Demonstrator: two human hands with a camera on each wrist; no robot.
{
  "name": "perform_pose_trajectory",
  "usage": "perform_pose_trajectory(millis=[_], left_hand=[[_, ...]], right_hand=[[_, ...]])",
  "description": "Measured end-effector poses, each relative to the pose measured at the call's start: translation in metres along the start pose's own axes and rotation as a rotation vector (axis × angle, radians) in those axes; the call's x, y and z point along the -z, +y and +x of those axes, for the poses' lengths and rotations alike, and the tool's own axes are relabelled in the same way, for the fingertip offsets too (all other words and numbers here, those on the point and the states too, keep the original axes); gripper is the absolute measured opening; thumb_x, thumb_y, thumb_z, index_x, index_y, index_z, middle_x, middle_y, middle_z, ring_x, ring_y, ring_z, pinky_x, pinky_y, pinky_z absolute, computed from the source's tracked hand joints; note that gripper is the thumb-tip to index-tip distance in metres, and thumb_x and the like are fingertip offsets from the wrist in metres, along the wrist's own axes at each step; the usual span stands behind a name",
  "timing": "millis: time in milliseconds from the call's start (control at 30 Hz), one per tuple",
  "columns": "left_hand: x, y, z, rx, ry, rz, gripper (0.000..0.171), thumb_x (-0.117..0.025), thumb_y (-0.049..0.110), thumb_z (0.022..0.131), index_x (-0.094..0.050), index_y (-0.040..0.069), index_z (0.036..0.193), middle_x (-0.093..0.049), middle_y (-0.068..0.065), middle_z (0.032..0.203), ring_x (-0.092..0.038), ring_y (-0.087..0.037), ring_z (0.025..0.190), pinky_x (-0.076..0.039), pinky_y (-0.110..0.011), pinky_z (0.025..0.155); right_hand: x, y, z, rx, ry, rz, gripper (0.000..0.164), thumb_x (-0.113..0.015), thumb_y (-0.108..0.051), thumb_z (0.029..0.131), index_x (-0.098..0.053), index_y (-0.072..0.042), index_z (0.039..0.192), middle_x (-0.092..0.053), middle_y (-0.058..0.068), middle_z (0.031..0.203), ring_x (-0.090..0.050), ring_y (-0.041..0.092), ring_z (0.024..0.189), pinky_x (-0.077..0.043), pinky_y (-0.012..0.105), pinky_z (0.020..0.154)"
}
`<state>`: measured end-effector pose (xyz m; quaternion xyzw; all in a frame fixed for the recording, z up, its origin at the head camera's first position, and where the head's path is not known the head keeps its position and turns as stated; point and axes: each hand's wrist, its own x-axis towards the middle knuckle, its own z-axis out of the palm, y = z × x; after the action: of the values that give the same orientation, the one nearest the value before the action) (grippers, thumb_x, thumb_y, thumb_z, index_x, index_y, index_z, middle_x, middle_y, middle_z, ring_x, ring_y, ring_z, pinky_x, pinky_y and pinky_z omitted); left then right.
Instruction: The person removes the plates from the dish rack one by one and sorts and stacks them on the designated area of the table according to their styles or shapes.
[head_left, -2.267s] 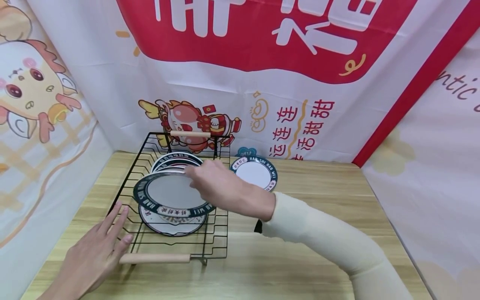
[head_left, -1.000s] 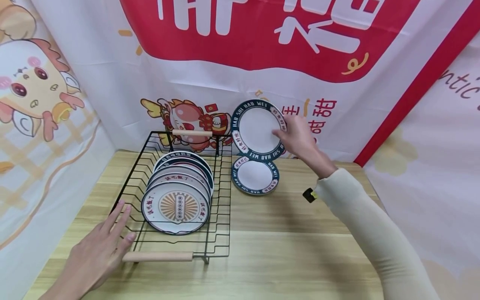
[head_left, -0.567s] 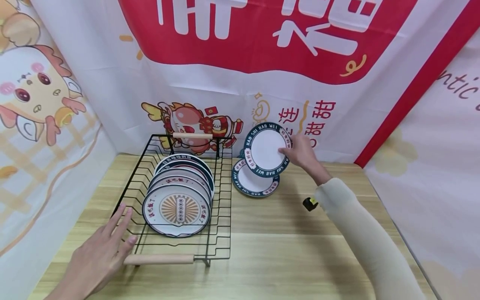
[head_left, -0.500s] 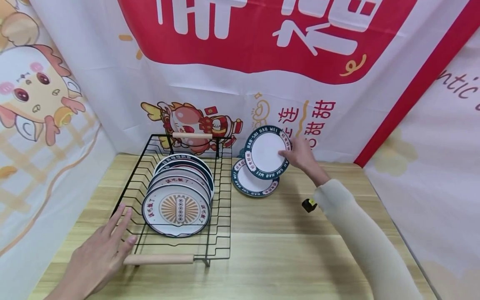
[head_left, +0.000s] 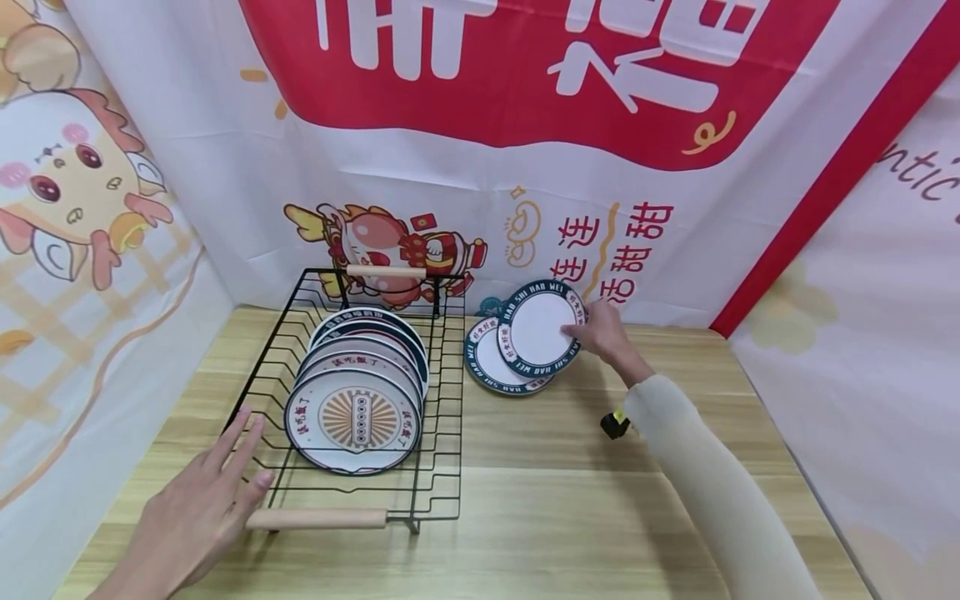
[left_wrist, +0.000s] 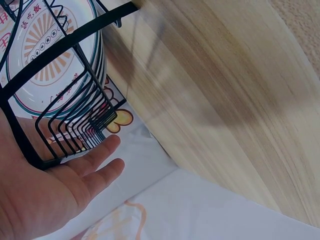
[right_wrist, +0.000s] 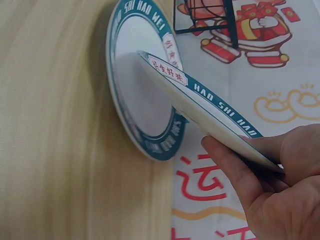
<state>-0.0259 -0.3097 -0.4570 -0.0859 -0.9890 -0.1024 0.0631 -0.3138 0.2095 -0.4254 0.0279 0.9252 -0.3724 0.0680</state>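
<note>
My right hand (head_left: 606, 337) pinches the right rim of a plate (head_left: 542, 329) with a dark teal lettered border. Tilted, this plate overlaps a matching plate (head_left: 483, 360) that lies on the table; in the right wrist view (right_wrist: 145, 85) the lower plate shows beneath it. My left hand (head_left: 198, 500) rests with fairly straight fingers against the left front side of a black wire dish rack (head_left: 438, 467). Several plates lean in a row in the rack, the front one (head_left: 352, 421) bearing a sunburst print. The left wrist view shows the fingers along the rack's wires (left_wrist: 82, 120).
The rack has wooden handles at its front (head_left: 318, 519) and back (head_left: 386, 271). A printed cloth (head_left: 420, 158) hangs behind the wooden table (head_left: 540, 517), with more cloth on both sides. A small black and yellow object (head_left: 615, 424) shows by the right cuff.
My right hand has moved from over the rack to the right with the bordered plate, then lowered it toward the matching plate on the table. My left hand has stayed at the rack.
</note>
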Motion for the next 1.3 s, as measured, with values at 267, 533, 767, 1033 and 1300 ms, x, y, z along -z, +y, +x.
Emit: perform_pose_trajectory(millis=[267,533,767,1033,1300], left_hand=[[-0.001,0.001,-0.002,-0.001,0.014,-0.017,0.072,-0.048,0.043,0.112,-0.017,0.014,0.171,0.0,0.0,0.179,-0.048,-0.059,0.135,-0.051,-0.076,0.088],[-0.003,-0.001,-0.002,0.0,0.018,-0.011,0.073,-0.048,0.043,0.112,-0.016,0.016,0.171,0.001,0.002,0.179,-0.049,-0.058,0.134,-0.052,-0.075,0.086],[-0.002,-0.001,-0.001,-0.001,0.013,-0.007,0.073,-0.048,0.044,0.112,-0.016,0.015,0.171,0.002,0.001,0.179,-0.049,-0.059,0.133,-0.052,-0.075,0.087],[-0.002,-0.001,0.001,-0.01,0.018,-0.008,0.073,-0.048,0.044,0.112,-0.018,0.012,0.17,0.0,0.0,0.179,-0.05,-0.061,0.132,-0.051,-0.075,0.09],[-0.001,0.0,0.002,-0.008,0.022,-0.013,0.072,-0.048,0.043,0.112,-0.019,0.012,0.17,-0.002,-0.001,0.179,-0.05,-0.06,0.132,-0.051,-0.074,0.09]], right_hand=[[-0.008,0.016,0.003,-0.074,0.002,0.024,0.041,-0.082,-0.011,0.091,-0.064,0.007,0.124,-0.071,0.02,0.102,-0.066,0.023,0.079,-0.062,0.03,0.069],[-0.017,0.029,0.005,-0.072,0.062,-0.024,0.066,-0.089,-0.016,0.086,-0.056,0.009,0.138,-0.068,0.024,0.117,-0.066,0.03,0.095,-0.062,0.039,0.086],[-0.027,0.037,0.007,-0.069,0.065,-0.079,0.057,-0.093,-0.021,0.082,-0.066,0.007,0.123,-0.07,0.019,0.104,-0.063,0.028,0.089,-0.059,0.036,0.079],[-0.037,0.041,0.012,-0.078,0.026,-0.169,0.04,-0.094,-0.031,0.081,-0.065,-0.005,0.072,-0.056,0.001,0.06,-0.045,0.013,0.055,-0.04,0.025,0.052],[-0.048,0.036,0.007,-0.108,-0.033,-0.182,0.041,-0.09,-0.036,0.086,-0.067,-0.004,0.075,-0.067,0.008,0.065,-0.058,0.016,0.054,-0.046,0.024,0.05]])
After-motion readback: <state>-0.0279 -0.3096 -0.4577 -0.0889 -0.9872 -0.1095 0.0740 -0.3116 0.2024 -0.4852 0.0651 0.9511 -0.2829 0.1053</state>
